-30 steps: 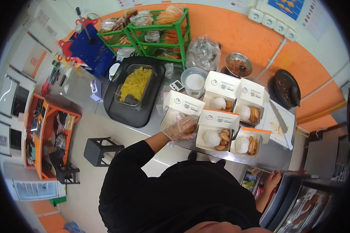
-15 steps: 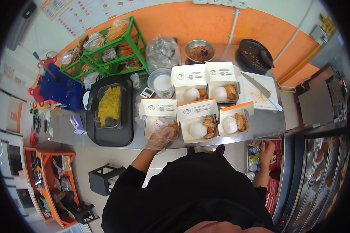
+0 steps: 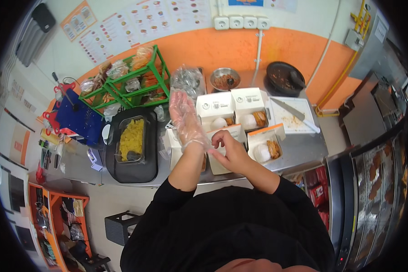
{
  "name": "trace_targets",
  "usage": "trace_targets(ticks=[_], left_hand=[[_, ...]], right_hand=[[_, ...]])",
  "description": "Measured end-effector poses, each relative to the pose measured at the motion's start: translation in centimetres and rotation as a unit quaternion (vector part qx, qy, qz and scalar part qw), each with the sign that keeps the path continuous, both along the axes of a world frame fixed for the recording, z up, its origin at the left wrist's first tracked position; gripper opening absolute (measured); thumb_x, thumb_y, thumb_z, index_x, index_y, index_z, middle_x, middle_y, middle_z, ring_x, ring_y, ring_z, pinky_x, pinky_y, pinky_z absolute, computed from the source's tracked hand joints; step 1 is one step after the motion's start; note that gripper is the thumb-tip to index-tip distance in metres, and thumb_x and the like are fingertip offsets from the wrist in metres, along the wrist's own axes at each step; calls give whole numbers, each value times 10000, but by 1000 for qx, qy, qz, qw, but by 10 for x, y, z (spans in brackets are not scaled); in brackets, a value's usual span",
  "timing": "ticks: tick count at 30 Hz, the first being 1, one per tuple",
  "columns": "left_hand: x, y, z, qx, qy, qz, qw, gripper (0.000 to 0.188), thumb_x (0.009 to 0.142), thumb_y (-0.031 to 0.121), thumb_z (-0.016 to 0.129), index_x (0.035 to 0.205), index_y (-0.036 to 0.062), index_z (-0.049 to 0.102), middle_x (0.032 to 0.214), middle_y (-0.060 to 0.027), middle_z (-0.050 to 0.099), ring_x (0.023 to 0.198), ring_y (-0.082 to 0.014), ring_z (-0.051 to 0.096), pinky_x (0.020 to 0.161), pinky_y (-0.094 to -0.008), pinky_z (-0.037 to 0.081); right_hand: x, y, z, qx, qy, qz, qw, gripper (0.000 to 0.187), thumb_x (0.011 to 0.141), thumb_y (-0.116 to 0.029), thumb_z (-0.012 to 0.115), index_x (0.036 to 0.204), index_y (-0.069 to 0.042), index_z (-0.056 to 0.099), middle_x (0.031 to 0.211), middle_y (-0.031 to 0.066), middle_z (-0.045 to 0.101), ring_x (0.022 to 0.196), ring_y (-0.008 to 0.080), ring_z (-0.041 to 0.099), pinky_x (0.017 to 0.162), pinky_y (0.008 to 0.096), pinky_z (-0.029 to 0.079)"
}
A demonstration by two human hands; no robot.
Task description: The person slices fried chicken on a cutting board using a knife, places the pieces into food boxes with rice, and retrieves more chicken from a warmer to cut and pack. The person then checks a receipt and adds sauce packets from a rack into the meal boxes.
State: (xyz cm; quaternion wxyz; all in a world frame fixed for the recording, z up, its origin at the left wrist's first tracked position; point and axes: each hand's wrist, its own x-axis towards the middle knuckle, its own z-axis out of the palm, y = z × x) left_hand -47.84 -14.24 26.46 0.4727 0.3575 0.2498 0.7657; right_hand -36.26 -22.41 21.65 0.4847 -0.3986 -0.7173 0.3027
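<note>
My left hand is raised over the counter, fingers stretched out, inside a clear disposable plastic glove. Bare, my right hand is beside the left wrist, its thumb and bent forefinger closed at the glove's loose cuff. Below the hands, two open white boxes are mostly hidden. Behind them stand two more open boxes, one with a white rice mound, the other with rice and fried chicken pieces. To the right, an orange-edged box holds rice and chicken.
A knife lies on a white cutting board at right. Behind are a metal bowl and a black mortar. On the left, a tub of yellow food sits on a black tray, near a green rack.
My left hand has lifted off the front left box and straightened its fingers. My right hand has come up from beside the counter to the left glove's cuff. The view has shifted upward.
</note>
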Motion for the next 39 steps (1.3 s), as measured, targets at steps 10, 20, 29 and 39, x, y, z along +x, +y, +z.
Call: trace_targets(ticks=[10,20,29,39], left_hand=[[40,-3,-16,-67,-71,15,995,591,925,-16,499,1470,30,275,1507,-135,309,1429,-243,269,1187,-345,213],[88,-80,-90,44,449,-129,883,529,980,126,501,1453,-30,322,1542,-219,271,1458,-314,220,1162,-384,209],[-55,-190,-112,-312,-9,-333,890,709,985,450,484,1551,156,175,1558,-89,308,1403,-301,354,1072,-544,379],[6,-565,-358,-720,-270,223,599,704,962,508,469,1540,188,224,1559,-131,290,1403,-318,341,1058,-559,383]], right_hand=[[23,6,-12,72,-29,3,997,159,871,-113,635,974,-45,536,861,136,578,765,299,582,690,370,463],[109,69,-46,99,-9,-180,979,97,917,-49,487,967,-15,563,840,154,588,778,295,599,691,375,463],[242,172,-11,-153,-184,-87,967,124,947,-102,506,893,-21,581,694,69,569,585,125,541,548,291,440],[26,294,-20,-278,-18,198,940,222,989,-252,526,963,-35,565,776,61,608,619,143,591,531,291,496]])
